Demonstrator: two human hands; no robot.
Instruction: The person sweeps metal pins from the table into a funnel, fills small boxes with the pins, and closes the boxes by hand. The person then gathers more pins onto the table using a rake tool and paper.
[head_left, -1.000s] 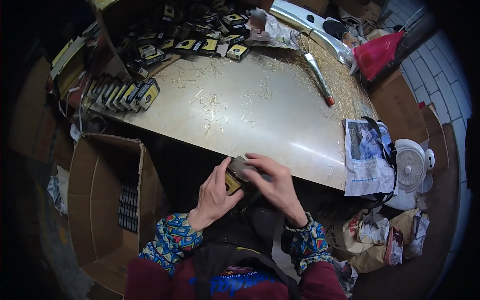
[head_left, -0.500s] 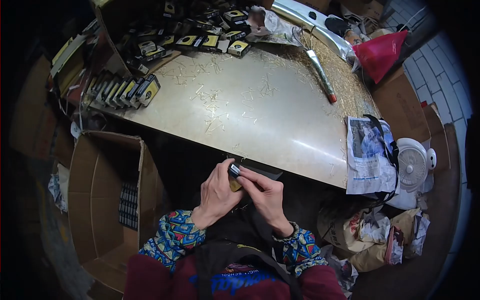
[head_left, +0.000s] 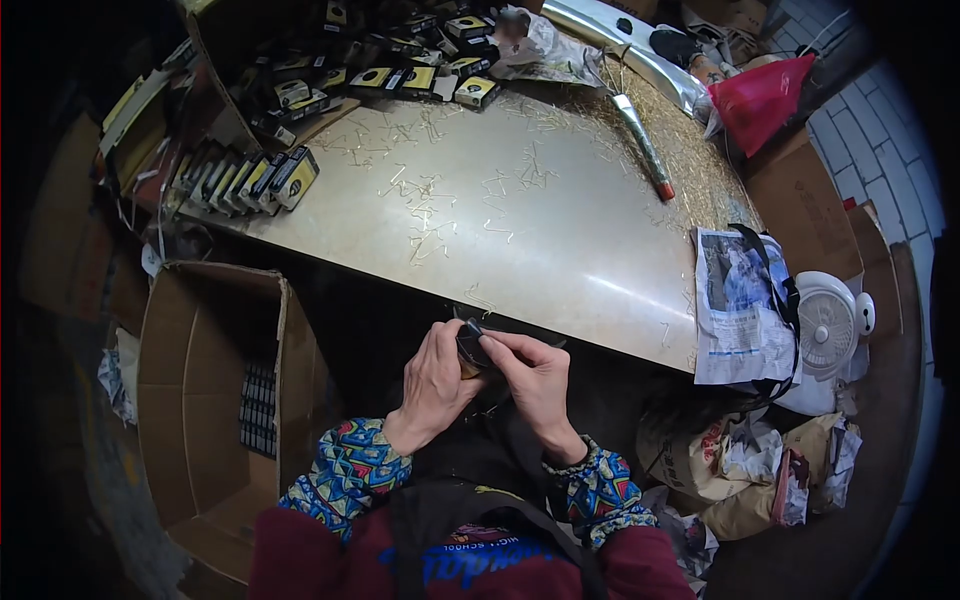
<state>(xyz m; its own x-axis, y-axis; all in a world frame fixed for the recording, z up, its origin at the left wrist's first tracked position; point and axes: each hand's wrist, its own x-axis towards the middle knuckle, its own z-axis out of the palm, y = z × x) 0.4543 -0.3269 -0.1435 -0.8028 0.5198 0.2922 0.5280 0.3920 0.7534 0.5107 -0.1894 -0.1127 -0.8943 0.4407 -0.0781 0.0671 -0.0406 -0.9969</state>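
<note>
A small black and yellow cardboard box is held in front of my chest, just below the table's near edge. My left hand is wrapped round it from the left, hiding much of its body. From the right, the closed thumb and forefinger of my right hand pinch a dark flap at the box's upper end. What the box contains cannot be made out. Thin bent golden wire pieces lie at the table edge just beyond my hands.
The metal-topped table carries scattered wire pieces, a row of similar boxes, a heaped pile of them and a brush-like tool. Left stands an open carton with stacked boxes. Right are newspaper, a small fan and paper bags.
The printed end of the box has turned out of sight, and a dark flap now shows at its top. My right fingers have shifted slightly at that end.
</note>
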